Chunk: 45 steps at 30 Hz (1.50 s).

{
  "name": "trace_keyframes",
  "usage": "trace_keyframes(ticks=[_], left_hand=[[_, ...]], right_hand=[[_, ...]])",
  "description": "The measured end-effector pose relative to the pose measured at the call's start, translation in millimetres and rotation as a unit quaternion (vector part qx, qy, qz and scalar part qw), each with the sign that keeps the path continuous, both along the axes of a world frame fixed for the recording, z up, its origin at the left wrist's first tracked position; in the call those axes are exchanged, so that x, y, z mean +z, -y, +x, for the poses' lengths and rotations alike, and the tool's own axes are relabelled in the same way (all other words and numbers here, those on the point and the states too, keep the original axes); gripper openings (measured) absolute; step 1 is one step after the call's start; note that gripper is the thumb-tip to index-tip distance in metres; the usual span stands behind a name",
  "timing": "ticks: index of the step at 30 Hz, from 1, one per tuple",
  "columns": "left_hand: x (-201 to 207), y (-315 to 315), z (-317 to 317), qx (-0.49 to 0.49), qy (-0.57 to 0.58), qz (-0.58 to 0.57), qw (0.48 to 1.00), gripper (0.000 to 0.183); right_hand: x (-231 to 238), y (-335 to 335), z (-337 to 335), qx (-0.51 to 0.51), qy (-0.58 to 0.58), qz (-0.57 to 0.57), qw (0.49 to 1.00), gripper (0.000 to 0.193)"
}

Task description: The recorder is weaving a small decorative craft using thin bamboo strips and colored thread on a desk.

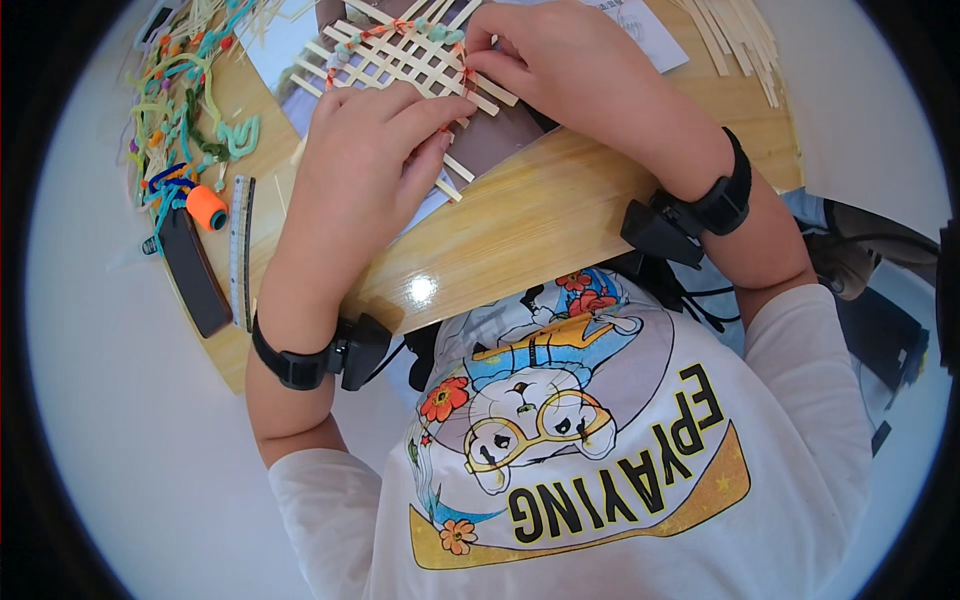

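A lattice of pale flat wooden sticks (405,62), woven over and under one another, lies at the top of the view. Orange, white and mint-green yarn (375,35) winds around its outer part. My left hand (365,150) bears on the near left side of the lattice, its thumb and fingers closed around the near stick ends. At the right edge, my right hand (560,60) is closed in a pinch beside a thin orange strand. Its fingertips hide whatever lies between them.
Colourful fuzzy yarn pieces (190,100) are heaped on the table's left side, near an orange spool (206,208), a clear ruler (241,250) and a dark flat case (193,270). Loose wooden sticks (740,40) lie at the far right. Printed sheets (650,30) are under and behind the lattice.
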<state>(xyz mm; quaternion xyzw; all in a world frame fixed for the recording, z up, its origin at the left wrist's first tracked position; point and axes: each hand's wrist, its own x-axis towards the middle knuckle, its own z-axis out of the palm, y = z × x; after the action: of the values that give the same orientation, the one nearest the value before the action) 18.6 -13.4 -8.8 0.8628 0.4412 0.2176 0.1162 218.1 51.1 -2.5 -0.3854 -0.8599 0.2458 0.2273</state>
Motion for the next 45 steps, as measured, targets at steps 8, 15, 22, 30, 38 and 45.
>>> trace_keyframes(ticks=[8,15,22,30,38,45], left_hand=[[-2.2,4.5,4.5,0.098,0.076,-0.075,0.989,0.016],[-7.0,0.8,6.1,0.08,0.016,0.001,0.997,0.011],[-0.4,4.9,9.6,0.158,0.191,-0.037,0.968,0.01],[11.9,10.9,10.6,0.161,0.228,-0.017,0.96,0.012],[17.7,12.7,9.3,0.142,0.255,-0.003,0.956,0.01],[18.8,15.0,4.7,0.073,0.272,0.006,0.96,0.009]], right_hand=[[5.9,4.9,-2.6,0.0,-0.04,-0.068,0.997,0.013],[4.7,7.1,-5.7,0.016,0.003,-0.022,1.0,0.019],[-2.0,20.8,-1.4,0.011,-0.052,0.273,0.96,0.011],[-0.7,22.3,1.2,0.017,-0.149,0.32,0.936,0.02],[1.6,29.6,-3.5,-0.008,-0.22,0.195,0.956,0.014],[-0.5,25.9,-8.6,-0.048,-0.285,-0.225,0.931,0.011]])
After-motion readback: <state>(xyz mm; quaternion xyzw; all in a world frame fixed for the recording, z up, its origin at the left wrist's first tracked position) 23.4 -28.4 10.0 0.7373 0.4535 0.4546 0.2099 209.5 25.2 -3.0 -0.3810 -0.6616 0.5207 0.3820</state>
